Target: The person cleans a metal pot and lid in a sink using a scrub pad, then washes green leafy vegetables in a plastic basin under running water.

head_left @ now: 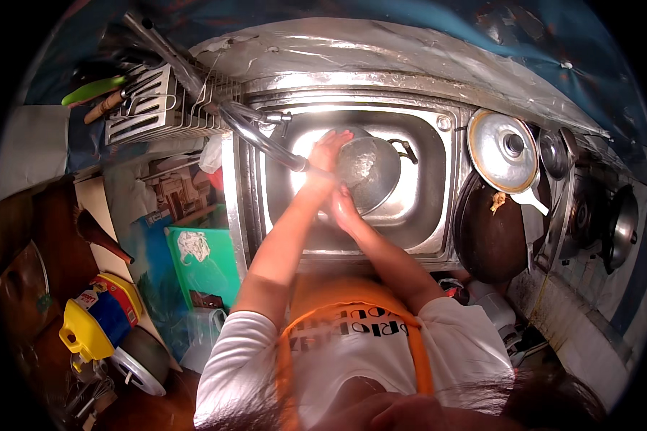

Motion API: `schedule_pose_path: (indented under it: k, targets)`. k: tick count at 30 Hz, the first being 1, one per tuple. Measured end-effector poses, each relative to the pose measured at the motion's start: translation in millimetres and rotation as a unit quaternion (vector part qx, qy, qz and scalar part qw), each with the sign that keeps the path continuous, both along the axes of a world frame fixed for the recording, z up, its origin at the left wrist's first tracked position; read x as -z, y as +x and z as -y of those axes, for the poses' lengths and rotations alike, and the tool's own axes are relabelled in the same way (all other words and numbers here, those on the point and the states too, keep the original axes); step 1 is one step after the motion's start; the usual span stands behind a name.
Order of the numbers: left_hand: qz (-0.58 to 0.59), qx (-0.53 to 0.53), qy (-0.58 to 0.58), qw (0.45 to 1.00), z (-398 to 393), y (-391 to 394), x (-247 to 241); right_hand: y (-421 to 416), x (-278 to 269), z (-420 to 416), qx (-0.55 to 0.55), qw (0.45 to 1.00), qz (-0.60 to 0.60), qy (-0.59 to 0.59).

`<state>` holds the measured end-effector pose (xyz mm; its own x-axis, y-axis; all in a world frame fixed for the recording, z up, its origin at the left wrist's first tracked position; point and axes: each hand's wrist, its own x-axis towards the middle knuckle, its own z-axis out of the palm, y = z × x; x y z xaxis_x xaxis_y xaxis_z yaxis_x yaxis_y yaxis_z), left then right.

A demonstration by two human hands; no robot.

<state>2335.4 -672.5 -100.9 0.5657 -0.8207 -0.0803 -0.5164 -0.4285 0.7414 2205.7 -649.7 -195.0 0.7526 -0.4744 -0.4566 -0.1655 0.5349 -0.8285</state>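
My left hand lies under the mouth of the chrome faucet, palm turned up, with water running over its wrist. Just below it, my right hand touches or nearly touches that wrist, its fingers partly hidden. Neither hand holds an object. Beside both hands, a round metal pot with water in it sits in the stainless steel sink. One dark handle of the pot points to the right.
A wire dish rack with utensils stands at the left behind the faucet. Right of the sink are a metal lid, a dark round board or pan and a stove. A green container and a yellow jug are at the left.
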Motion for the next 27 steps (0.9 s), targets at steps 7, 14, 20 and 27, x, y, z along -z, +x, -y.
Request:
schedule_pose_path:
  k: [7, 14, 20, 27]
  targets:
    - [0.007, 0.066, -0.035, 0.997, 14, 3, -2, -41, -8, 153, -0.323, 0.501, -0.152, -0.789]
    - [0.003, 0.075, -0.028, 0.997, 20, 11, -3, 3, 71, -14, -0.148, 0.946, -0.091, -0.272]
    - [0.039, 0.178, 0.049, 0.982, 49, 25, 1, -84, -30, 98, -0.38, 0.671, -0.041, -0.635]
    - [-0.46, -0.292, -0.14, 0.827, 4, 44, 7, -79, -45, 86, -0.401, 0.682, -0.054, -0.61]
